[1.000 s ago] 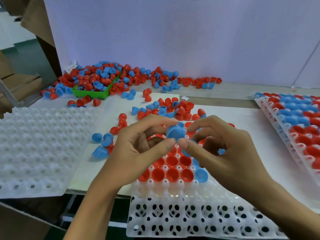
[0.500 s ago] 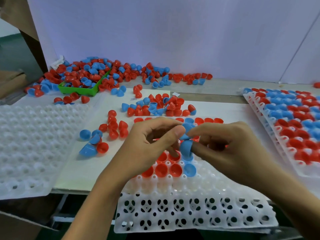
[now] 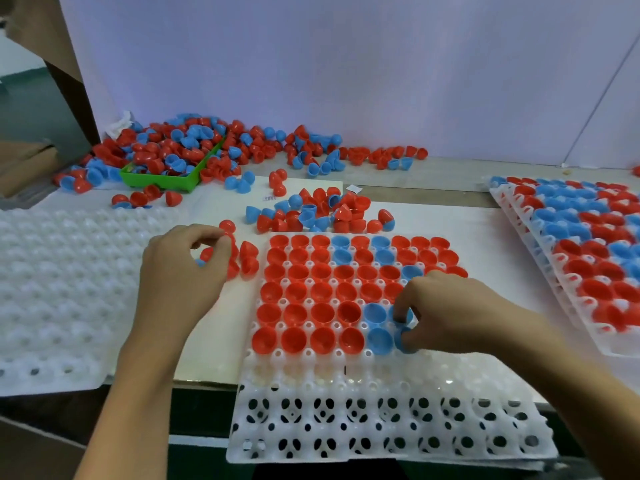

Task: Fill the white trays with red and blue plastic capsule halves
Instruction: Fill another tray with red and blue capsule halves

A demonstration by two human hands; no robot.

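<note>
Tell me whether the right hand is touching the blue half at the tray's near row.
Touching. The head view shows the right hand with its fingertips pinching the blue half over a tray cell.

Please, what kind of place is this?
Probably a small manual packing or assembly bench: white trays, a stack of filled trays, and loose capsule halves piled against a plain backboard.

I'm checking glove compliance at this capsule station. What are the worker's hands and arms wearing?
Nothing visible. The left hand and right hand are bare, with no gloves, rings, watch or wristbands. Both forearms are uncovered to the frame's edge; no sleeve shows.
</note>
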